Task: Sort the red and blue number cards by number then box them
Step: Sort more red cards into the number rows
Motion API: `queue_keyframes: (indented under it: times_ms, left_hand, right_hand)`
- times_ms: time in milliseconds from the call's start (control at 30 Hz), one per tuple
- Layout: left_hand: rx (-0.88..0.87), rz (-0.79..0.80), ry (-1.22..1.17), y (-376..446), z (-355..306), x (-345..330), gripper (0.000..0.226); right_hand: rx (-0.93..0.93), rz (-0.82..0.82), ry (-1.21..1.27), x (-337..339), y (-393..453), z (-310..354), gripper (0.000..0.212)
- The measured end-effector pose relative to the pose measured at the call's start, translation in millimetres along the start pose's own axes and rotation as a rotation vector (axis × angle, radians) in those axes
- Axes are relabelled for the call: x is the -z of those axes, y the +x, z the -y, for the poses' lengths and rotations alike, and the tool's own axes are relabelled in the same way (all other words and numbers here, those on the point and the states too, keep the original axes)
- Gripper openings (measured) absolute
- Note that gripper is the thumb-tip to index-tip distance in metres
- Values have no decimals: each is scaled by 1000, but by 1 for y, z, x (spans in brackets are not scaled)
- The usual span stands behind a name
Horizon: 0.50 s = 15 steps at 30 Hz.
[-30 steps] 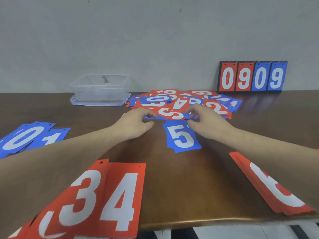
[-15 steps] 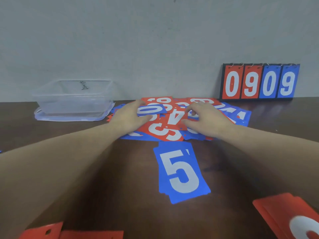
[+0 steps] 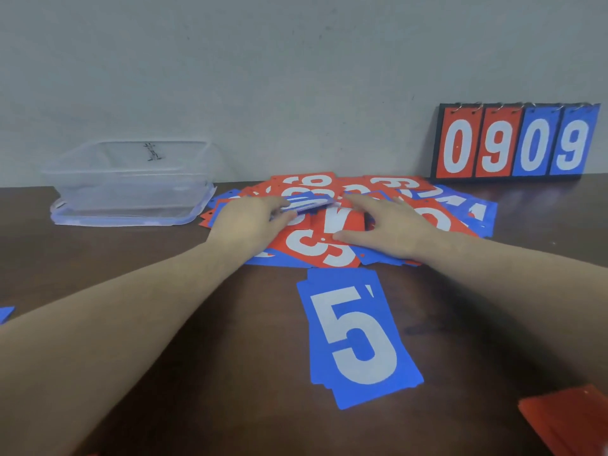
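Note:
A mixed pile of red and blue number cards (image 3: pixel 329 248) lies at the middle back of the brown table (image 3: pixel 230 357). My left hand (image 3: pixel 253 222) pinches a blue card (image 3: pixel 309 205) and lifts its edge off the pile. My right hand (image 3: pixel 391 225) lies flat on the pile, fingers stretched over the cards. A small stack of blue 5 cards (image 3: pixel 355 337) lies nearer to me. A clear plastic box (image 3: pixel 131 182) stands at the back left.
A flip scoreboard (image 3: pixel 516 143) showing 0909 leans against the wall at the back right. A red card stack (image 3: pixel 572 419) shows at the bottom right corner. A blue card corner (image 3: pixel 5 312) peeks in at the left edge.
The view has come closer to the pile. My left hand has raised the blue card so it tilts edge-on. My right hand has spread flatter over the pile.

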<state>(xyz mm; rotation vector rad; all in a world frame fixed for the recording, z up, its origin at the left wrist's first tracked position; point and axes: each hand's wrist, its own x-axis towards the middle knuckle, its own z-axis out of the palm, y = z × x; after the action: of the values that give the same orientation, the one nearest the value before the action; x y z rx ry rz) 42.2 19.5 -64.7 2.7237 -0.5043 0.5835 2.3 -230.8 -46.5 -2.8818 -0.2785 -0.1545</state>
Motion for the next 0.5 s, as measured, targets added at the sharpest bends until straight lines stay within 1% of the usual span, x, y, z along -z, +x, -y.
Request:
queue_keyframes:
  times_ms: [67,133,167,233,267,333,400,467,500]
  left_hand:
    - [-47,-54,52,-3,-3,0,35]
    - [-54,-80,14,-4,-3,1,32]
    - [-78,-103,-14,-5,-2,2,30]
    - [-171,-199,-1,-6,1,3,24]
    - [-198,-265,41,-5,4,3,22]
    - [-165,-359,92,-7,5,7,20]
    - [-103,-358,82,-9,4,14,19]
    - [-20,-270,39,-11,2,22,23]
    - [15,-237,-27,-14,0,28,25]
  right_hand:
    - [6,-47,73,-4,-2,-2,86]
    - [28,-150,142,-7,-6,-4,80]
    - [46,-202,126,-7,-8,-4,76]
    - [86,-302,80,-7,-13,-4,69]
    - [99,-343,107,-6,-15,-3,66]
    - [84,-350,277,-5,-19,-4,63]
    - [60,-350,476,-3,-21,-5,66]
    - [26,-370,564,1,-25,-1,75]
    - [6,-372,589,4,-28,1,81]
